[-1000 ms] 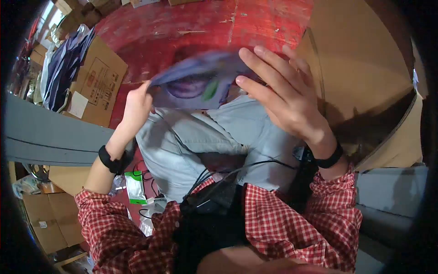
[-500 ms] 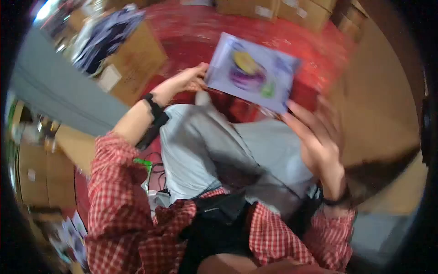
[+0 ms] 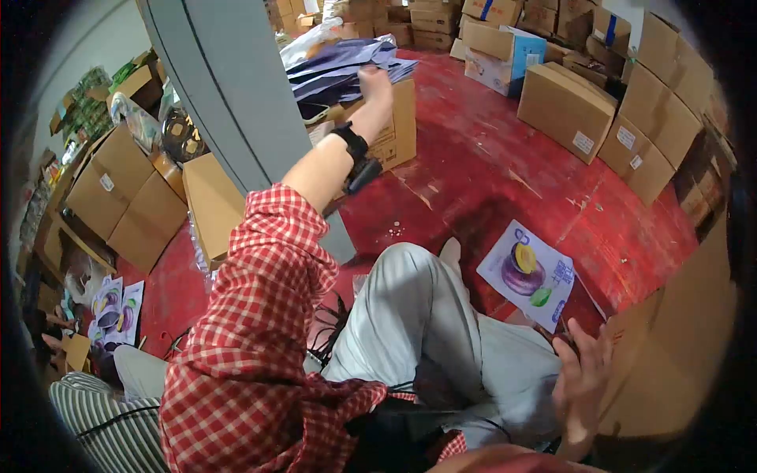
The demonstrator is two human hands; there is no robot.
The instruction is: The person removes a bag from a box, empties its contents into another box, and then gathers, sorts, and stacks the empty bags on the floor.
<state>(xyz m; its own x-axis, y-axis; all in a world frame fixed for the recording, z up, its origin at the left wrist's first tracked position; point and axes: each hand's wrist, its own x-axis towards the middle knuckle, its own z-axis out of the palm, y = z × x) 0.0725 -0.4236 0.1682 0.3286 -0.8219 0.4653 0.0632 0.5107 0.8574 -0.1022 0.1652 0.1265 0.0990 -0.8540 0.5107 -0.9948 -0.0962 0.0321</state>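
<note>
My left hand [image 3: 375, 82] reaches out to the edge of a stack of dark purple-blue flat sheets or bags [image 3: 343, 69] on top of a cardboard box. Its fingers are blurred and mostly turned away, so any grip is hidden. A flat lilac printed sheet or bag [image 3: 523, 274], showing a purple fruit, a yellow cut half and a green leaf, lies by my knees over the red floor. Just beside its lower right corner is my right hand [image 3: 582, 370], open, with fingers apart and nothing visible in it.
A grey pillar [image 3: 213, 87] rises left of the stack. A tall cardboard panel [image 3: 670, 347] borders my right side. Cardboard boxes [image 3: 566, 106] line the back. At far left, similar printed sheets [image 3: 117, 311] lie near another person's striped clothing [image 3: 110, 418].
Both hands have let go of the printed piece, which now lies low in front of me. My left hand has swung up to the stack; the right has drawn back. The view has shifted.
</note>
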